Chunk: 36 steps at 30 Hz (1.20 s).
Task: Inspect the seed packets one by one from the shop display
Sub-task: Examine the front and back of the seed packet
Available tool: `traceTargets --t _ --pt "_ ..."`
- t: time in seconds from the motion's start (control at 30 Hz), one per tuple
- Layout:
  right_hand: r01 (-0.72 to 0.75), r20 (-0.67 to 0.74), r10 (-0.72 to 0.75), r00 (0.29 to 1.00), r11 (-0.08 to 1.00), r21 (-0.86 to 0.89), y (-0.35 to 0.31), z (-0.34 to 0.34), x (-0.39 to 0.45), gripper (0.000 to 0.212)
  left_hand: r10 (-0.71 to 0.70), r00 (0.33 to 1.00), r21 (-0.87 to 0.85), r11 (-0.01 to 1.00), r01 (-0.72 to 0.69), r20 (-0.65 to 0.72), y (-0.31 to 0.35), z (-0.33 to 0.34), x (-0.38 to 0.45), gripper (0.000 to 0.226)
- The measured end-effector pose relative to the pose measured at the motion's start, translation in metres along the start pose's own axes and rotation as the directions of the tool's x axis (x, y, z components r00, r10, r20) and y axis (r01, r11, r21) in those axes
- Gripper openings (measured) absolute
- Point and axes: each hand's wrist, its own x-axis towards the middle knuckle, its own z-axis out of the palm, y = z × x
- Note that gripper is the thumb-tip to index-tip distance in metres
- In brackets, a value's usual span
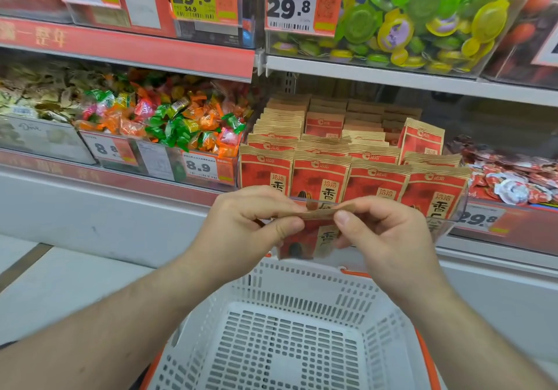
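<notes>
A red and brown seed packet (314,238) hangs in front of the shelf, above the basket. My left hand (250,220) pinches its top edge on the left side, and my right hand (383,232) pinches the same edge on the right. Behind them, rows of matching seed packets (347,160) stand upright in a clear display bin (459,211) on the lower shelf. The lower part of the held packet shows between my hands; its sides are hidden by my fingers.
A white slotted shopping basket (290,329) with orange trim sits below my hands. Left of the seed packets is a bin of wrapped candies (169,124); to the right lie red and white snacks (513,178). Green and yellow jelly cups (422,15) fill the upper shelf.
</notes>
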Motion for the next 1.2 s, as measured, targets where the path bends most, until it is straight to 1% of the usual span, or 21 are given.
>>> traceTargets --t 0.03,0.07,0.13,0.2,0.27,0.4,0.47,0.57,0.63,0.73,0.9,1.03,1.1,1.2 --pt "-0.012 -0.004 0.012 1.000 1.000 -0.013 0.000 0.000 0.000 0.022 -0.102 0.994 -0.065 0.992 0.103 0.028 0.002 0.000 0.000 0.009" --pt "-0.024 -0.006 0.024 1.000 0.999 -0.025 0.000 0.001 0.000 0.021 -0.198 0.978 -0.129 0.970 0.205 0.065 0.004 -0.001 0.000 0.007" --pt "-0.073 -0.010 0.073 0.997 0.997 -0.019 -0.001 0.002 0.000 0.019 -0.330 0.931 -0.196 0.913 0.357 0.158 0.004 -0.002 -0.002 0.017" --pt "-0.130 -0.020 0.131 0.991 0.991 0.033 0.000 0.004 0.000 0.021 -0.398 0.887 -0.215 0.868 0.447 0.236 0.003 -0.001 -0.003 0.024" --pt "-0.180 -0.025 0.183 0.983 0.980 0.087 -0.001 0.006 0.001 0.021 -0.443 0.860 -0.225 0.838 0.498 0.254 0.004 0.000 -0.003 0.026" --pt "-0.235 0.025 0.234 0.972 0.963 0.129 -0.004 0.006 0.003 0.018 -0.492 0.843 -0.213 0.819 0.532 0.217 0.005 0.000 -0.002 0.027" --pt "-0.265 0.095 0.257 0.962 0.960 0.089 -0.006 0.004 0.003 0.019 -0.521 0.834 -0.252 0.795 0.552 0.182 0.006 0.000 -0.001 0.027" --pt "-0.324 0.221 0.318 0.922 0.946 -0.007 -0.008 0.003 0.002 0.023 -0.576 0.804 -0.363 0.725 0.585 0.145 0.010 -0.001 0.002 0.029" --pt "-0.340 0.247 0.344 0.906 0.938 -0.060 -0.008 0.004 0.001 0.027 -0.601 0.786 -0.391 0.696 0.603 0.143 0.011 -0.002 0.003 0.032" --pt "-0.336 0.242 0.345 0.907 0.938 -0.081 -0.007 0.004 0.001 0.031 -0.618 0.771 -0.400 0.675 0.620 0.153 0.013 -0.001 0.003 0.032" --pt "-0.334 0.257 0.343 0.904 0.939 -0.079 -0.007 0.006 0.000 0.030 -0.639 0.754 -0.426 0.647 0.633 0.150 0.011 -0.003 0.005 0.038" --pt "-0.330 0.247 0.339 0.908 0.941 -0.076 -0.004 0.006 0.000 0.032 -0.642 0.748 -0.402 0.648 0.647 0.171 0.010 -0.004 0.006 0.039" --pt "-0.345 0.219 0.350 0.911 0.937 -0.063 -0.001 0.006 0.000 0.032 -0.628 0.750 -0.355 0.665 0.657 0.210 0.008 -0.005 0.004 0.035" --pt "-0.374 0.157 0.369 0.916 0.927 0.007 0.004 0.005 0.002 0.033 -0.592 0.737 -0.230 0.706 0.670 0.328 0.008 -0.006 -0.001 0.028"
